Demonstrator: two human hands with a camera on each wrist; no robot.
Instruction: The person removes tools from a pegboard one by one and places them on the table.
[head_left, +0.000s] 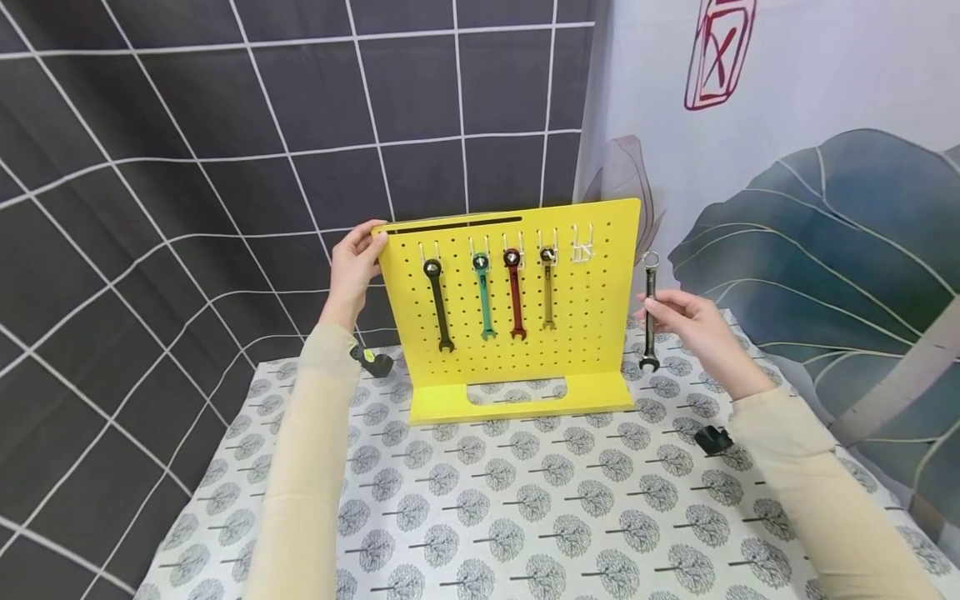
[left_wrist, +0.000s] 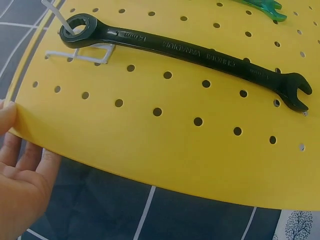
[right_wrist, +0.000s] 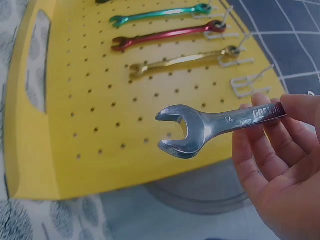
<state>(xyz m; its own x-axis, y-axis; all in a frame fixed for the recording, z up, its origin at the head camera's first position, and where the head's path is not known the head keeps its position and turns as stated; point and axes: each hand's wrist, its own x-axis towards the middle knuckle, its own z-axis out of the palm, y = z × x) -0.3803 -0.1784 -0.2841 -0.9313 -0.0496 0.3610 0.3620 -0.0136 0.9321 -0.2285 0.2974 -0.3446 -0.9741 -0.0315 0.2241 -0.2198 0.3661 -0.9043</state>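
A yellow pegboard (head_left: 592, 333) stands upright on its base on the table. My left hand (head_left: 355, 267) grips its upper left corner, thumb in front and fingers behind. On white hooks hang a black wrench (left_wrist: 190, 55), a green wrench (right_wrist: 160, 15), a red wrench (right_wrist: 167, 36) and a gold wrench (right_wrist: 185, 61), ring ends up. At the far right of the row, a white hook (head_left: 582, 246) bears no wrench. Just right of the board, my right hand (head_left: 686, 321) pinches a silver combination wrench (right_wrist: 192, 131) by its shank, ring end up and open jaw down in the head view.
The table (head_left: 450, 483) wears a white cloth printed with grey trees. Behind the board hangs a dark cloth (head_left: 300, 100) with white grid lines. To the right is a pale curtain (head_left: 652, 67) with large leaf prints. Black wrist straps (head_left: 712, 439) show at both wrists.
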